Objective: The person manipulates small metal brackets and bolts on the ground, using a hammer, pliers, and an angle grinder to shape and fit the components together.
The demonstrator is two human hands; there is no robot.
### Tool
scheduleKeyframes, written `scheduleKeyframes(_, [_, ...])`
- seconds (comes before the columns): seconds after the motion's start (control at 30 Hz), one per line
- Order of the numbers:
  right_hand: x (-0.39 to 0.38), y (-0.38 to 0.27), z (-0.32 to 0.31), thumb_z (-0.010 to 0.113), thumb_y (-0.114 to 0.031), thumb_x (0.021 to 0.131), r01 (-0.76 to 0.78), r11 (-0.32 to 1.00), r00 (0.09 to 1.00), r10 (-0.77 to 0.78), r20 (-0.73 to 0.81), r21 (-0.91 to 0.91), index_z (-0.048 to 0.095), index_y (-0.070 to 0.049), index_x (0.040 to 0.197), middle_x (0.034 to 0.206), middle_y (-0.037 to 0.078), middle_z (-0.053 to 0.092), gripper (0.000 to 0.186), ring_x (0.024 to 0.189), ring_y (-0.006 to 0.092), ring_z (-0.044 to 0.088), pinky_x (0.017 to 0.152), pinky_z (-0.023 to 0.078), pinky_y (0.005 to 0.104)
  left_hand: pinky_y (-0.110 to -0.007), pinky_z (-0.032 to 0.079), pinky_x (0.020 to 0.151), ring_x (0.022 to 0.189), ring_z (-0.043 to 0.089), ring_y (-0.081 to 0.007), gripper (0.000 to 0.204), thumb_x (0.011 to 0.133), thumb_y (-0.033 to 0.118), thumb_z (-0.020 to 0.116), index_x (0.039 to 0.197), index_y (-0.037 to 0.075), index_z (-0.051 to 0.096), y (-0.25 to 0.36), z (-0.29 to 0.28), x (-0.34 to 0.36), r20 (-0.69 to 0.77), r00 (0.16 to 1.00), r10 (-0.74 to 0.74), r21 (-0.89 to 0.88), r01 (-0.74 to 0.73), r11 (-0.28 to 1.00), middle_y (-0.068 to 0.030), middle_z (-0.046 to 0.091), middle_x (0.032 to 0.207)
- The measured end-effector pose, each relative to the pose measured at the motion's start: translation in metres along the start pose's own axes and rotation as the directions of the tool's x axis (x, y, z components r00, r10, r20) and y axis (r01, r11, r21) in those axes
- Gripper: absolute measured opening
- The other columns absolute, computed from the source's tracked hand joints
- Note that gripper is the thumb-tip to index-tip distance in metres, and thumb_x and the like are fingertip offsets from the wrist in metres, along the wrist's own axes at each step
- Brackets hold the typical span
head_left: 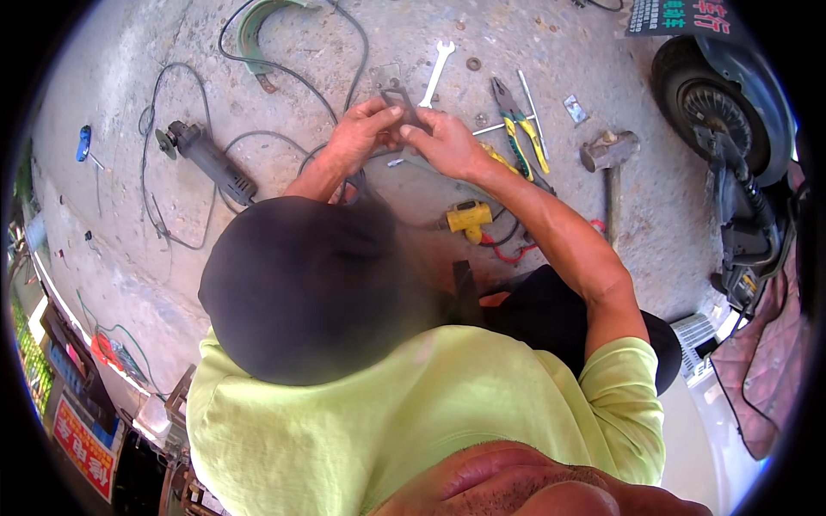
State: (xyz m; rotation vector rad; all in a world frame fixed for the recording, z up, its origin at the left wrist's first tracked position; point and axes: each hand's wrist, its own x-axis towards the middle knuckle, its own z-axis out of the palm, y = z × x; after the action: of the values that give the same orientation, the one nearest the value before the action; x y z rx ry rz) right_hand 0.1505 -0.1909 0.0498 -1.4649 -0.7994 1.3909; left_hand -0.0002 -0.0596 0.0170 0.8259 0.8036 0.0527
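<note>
Both of my hands are raised together at the upper middle. My left hand (366, 133) grips a small dark metal bracket (399, 101), and my right hand (443, 148) holds its right side, thumb against it. Just beyond lies a white open-ended wrench (439, 64). To the right are yellow-and-green pliers (514, 133), a metal T-shaped tool (535, 127) and a hammer (604, 153). A yellow tool (467, 218) with red cord near it sits below my right forearm. Some items under my hands are hidden.
An angle grinder (215, 168) with coiled cables lies left, near a blue-handled screwdriver (84, 143). A curved green part (256, 52) is at the top. A scooter (723, 129) stands along the right edge. My dark-clothed knees (292, 284) occupy the lower middle.
</note>
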Motion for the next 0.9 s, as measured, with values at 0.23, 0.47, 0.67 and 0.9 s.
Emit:
scheduleKeyframes(0.23, [0.017,0.021,-0.045,0.068,-0.034,0.088,-0.075,0.804,0.957,-0.108,-0.268,-0.589,0.071,-0.006,0.112,0.105,0.019,0.071,0.036,0.096,0.0384,0.068,0.083,0.053,0.0449,-0.034,0.048,0.07,0.082,0.062,-0.017,0.02,0.103,0.025,0.06,0.102,0.006,0.065,0.007,-0.03,0.01,-0.123,0.991,0.055,-0.1,-0.067,0.993,-0.0068,0.068,0.1])
scheduleKeyframes(0.47, [0.032,0.042,-0.046,0.074,-0.027,0.084,-0.081,0.57,0.944,-0.219,-0.246,-0.817,0.073,-0.007,0.1,0.097,0.013,0.071,0.025,0.089,0.0311,0.071,0.077,0.056,0.0416,-0.033,0.048,0.068,0.078,0.061,-0.0165,0.023,0.102,0.026,0.061,0.099,0.003,0.065,0.005,-0.019,0.008,-0.077,0.997,0.008,-0.099,-0.016,0.995,-0.0081,0.066,0.091])
scheduleKeyframes(0.67, [0.033,0.038,-0.053,0.071,-0.026,0.086,-0.151,0.674,0.919,-0.173,-0.354,-0.723,0.075,-0.007,0.102,0.095,0.015,0.074,0.025,0.089,0.0328,0.072,0.079,0.056,0.0407,-0.033,0.048,0.069,0.079,0.061,-0.0165,0.023,0.102,0.027,0.061,0.099,0.004,0.065,0.007,-0.007,0.007,-0.129,0.992,-0.001,-0.095,-0.012,0.995,-0.0077,0.066,0.092])
scheduleKeyframes(0.9, [0.049,0.02,-0.114,0.059,-0.044,0.089,-0.368,0.72,0.848,0.001,-0.53,-0.588,0.075,-0.009,0.107,0.108,0.022,0.073,0.043,0.105,0.0397,0.069,0.091,0.054,0.0477,-0.033,0.048,0.069,0.081,0.061,-0.0159,0.023,0.102,0.028,0.061,0.099,0.006,0.065,0.006,-0.013,0.011,-0.064,0.998,-0.007,-0.078,0.002,0.997,-0.0073,0.067,0.093])
